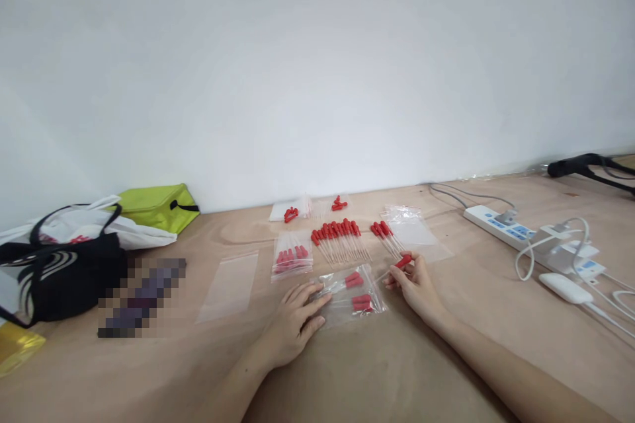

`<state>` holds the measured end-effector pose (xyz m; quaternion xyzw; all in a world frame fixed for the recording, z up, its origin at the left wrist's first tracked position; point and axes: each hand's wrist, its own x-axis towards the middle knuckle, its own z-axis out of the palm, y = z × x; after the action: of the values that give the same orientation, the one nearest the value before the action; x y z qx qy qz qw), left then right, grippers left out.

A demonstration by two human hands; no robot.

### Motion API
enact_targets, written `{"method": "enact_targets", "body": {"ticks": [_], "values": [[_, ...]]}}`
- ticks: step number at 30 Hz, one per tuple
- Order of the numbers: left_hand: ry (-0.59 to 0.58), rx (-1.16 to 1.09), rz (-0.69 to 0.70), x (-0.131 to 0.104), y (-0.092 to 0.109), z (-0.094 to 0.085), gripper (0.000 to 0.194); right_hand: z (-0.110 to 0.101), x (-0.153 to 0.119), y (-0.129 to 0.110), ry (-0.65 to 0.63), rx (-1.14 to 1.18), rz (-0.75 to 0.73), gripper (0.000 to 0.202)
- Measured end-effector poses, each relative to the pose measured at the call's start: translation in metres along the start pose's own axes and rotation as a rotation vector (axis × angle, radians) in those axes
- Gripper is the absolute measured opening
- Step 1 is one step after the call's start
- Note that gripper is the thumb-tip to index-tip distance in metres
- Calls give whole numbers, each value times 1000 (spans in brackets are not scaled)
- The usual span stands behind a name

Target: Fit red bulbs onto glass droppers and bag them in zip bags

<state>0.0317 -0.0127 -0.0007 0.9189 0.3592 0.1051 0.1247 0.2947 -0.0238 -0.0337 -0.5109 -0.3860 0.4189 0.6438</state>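
My left hand (296, 322) lies with its fingers spread at the left edge of a clear zip bag (337, 317) that holds several red-topped droppers. Between the fingers of my right hand (413, 283) is a dropper (403, 262) with a red bulb, its thin clear stem pointing left to the bag's upper right edge. Beyond the bag, a row of red-topped droppers (340, 230) lies side by side, and a smaller group (385, 230) is to its right. A filled bag (292, 258) rests behind my left hand.
An empty clear bag (229, 287) lies left; more clear bags (411, 228) lie back right. Red bulbs (290, 214) sit near the wall. A power strip (520, 231) with cables stands right. A black bag (74, 277) and a green bag (153, 208) are left.
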Motion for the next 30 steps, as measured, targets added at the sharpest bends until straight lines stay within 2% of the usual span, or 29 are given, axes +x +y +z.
{"method": "enact_targets", "body": {"ticks": [6, 12, 17, 26, 28, 30], "values": [[-3, 6, -6, 0, 1, -2, 38, 4, -2, -4, -21, 64, 74, 47], [0, 2, -5, 0, 2, -2, 38, 2, -1, 2, -127, -216, 33, 37], [-4, -6, -4, 1, 2, -3, 42, 3, 4, 9, -177, -286, 1, 29], [31, -18, 14, 0, 1, -2, 43, 12, 3, 8, -464, -245, 55, 31], [26, -10, 31, 0, 1, -3, 41, 8, 9, 6, -408, -333, 44, 28], [10, 0, 45, 0, 2, -4, 38, 0, 19, 2, -274, -521, -51, 21]]}}
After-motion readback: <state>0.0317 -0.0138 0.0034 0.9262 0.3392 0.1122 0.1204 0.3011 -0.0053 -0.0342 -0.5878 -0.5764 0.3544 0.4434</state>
